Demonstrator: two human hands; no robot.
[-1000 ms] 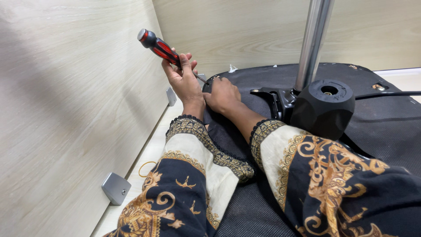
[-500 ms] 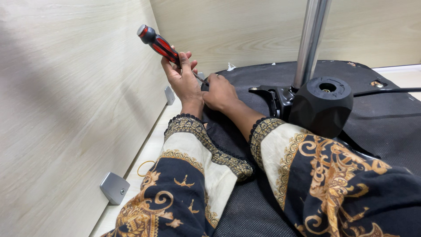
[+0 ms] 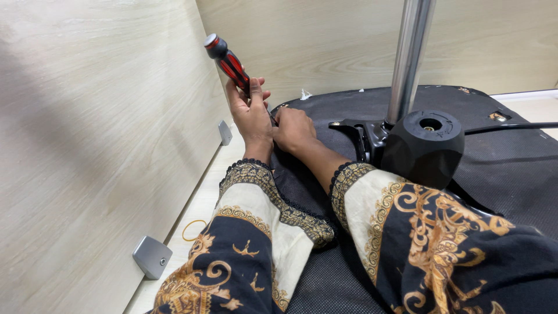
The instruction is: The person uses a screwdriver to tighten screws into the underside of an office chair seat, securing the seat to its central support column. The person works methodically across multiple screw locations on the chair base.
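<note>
Screwdriver (image 3: 228, 62) sits upper left of centre in the head view, its red-and-black handle slanting up toward the upper left and its shaft running down-right to the seat edge. My left hand (image 3: 251, 113) has its fingers wrapped around the lower handle. My right hand (image 3: 293, 129), just beside it, is curled closed at the tip on the black seat underside (image 3: 511, 157); what it pinches is hidden.
</note>
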